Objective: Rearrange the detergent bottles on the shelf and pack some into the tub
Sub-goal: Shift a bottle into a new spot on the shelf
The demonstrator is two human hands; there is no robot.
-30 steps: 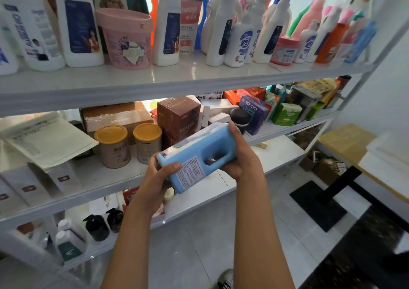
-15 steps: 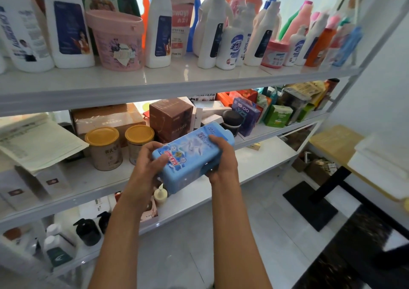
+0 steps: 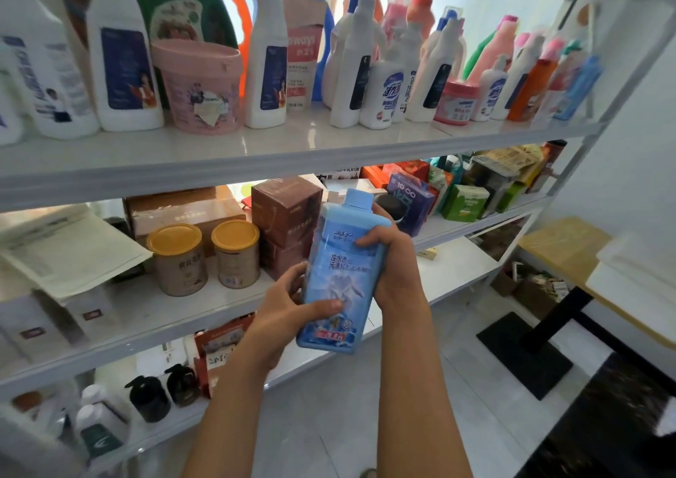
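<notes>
Holding blue bottle [image 3: 338, 276] upright, both hands wrapped around it.
Left hand [image 3: 289, 309], at 7 o'clock, grips low; right hand [image 3: 391, 261] higher; smooth plastic could slip.

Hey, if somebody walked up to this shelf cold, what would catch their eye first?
Most likely the light blue detergent bottle, held nearly upright in front of the middle shelf, with the left hand gripping its lower part and the right hand wrapped round its side. Next, the crowded row of white bottles and the pink tub on the top shelf. Two gold-lidded tins stand left of the hands.
</notes>
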